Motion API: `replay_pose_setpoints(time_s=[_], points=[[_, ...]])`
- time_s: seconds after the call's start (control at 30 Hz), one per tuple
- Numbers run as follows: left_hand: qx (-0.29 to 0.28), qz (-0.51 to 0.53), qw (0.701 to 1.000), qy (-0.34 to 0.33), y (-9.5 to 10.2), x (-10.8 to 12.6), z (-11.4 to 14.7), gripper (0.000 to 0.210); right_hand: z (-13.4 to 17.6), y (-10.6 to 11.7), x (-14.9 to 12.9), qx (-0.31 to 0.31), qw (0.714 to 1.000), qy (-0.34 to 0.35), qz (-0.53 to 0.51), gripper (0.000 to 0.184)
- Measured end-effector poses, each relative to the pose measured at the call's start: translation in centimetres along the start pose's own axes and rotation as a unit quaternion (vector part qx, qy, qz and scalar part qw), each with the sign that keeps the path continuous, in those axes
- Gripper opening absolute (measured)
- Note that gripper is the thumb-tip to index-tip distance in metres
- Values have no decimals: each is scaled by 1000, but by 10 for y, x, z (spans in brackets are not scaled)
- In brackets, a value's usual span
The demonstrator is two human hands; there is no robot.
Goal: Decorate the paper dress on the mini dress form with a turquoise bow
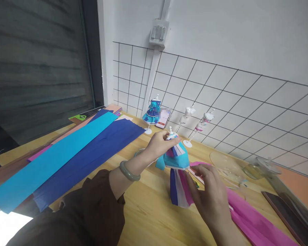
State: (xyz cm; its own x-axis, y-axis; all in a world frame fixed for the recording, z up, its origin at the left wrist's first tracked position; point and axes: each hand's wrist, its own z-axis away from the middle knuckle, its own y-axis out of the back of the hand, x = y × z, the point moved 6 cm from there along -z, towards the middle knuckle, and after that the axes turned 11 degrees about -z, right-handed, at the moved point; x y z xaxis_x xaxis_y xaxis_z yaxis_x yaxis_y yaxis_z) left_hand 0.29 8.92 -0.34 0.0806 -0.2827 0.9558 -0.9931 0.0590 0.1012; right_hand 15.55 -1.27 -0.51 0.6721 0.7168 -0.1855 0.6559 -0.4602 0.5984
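Note:
A miniature dress form (170, 130) stands in front of me, wearing a paper dress (177, 161). The dress has a light blue overlayer with a white hem; below it hangs a skirt (179, 188) in dark blue, white and magenta stripes. My left hand (160, 145) is closed around the top of the form, thumb lying across the bodice. At the right side, my right hand (212, 191) has its thumb and forefinger drawn close at the overlayer's hem and the striped skirt. The form's stand is hidden under the skirt.
Light blue (66, 153) and dark blue paper strips (100, 147) lie at the left. Behind stand a dressed blue mini form (154, 111), a phone (163, 119) and two white forms (187, 114). Magenta paper (256, 215), a clear plate (223, 167) and a dark flat object (287, 212) are at the right.

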Motion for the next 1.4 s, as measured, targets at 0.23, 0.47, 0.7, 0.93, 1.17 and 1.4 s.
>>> replay_pose_setpoints(time_s=[0.23, 0.47, 0.7, 0.93, 1.17, 1.4], points=[[-21, -31, 999, -17, -4, 2, 5, 29, 8, -11, -1, -2, 992, 91, 90, 27], [-9, -54, 998, -16, -2, 4, 5, 28, 7, -17, -17, 21, 966, 211, 145, 41], [-1, -47, 999, -1, -3, -6, 3, 30, -2, -26, -23, 33, 961, 211, 175, 36], [-5, -37, 999, 7, -1, -6, 4, 28, -2, -27, -31, -7, 959, 254, 124, 27], [-26, -53, 998, 19, -4, -13, 0, 30, 5, -26, -27, -26, 966, 237, 99, 30], [-55, -36, 998, 15, -7, -6, 1, 34, 11, -20, -14, -13, 967, 226, 114, 31]])
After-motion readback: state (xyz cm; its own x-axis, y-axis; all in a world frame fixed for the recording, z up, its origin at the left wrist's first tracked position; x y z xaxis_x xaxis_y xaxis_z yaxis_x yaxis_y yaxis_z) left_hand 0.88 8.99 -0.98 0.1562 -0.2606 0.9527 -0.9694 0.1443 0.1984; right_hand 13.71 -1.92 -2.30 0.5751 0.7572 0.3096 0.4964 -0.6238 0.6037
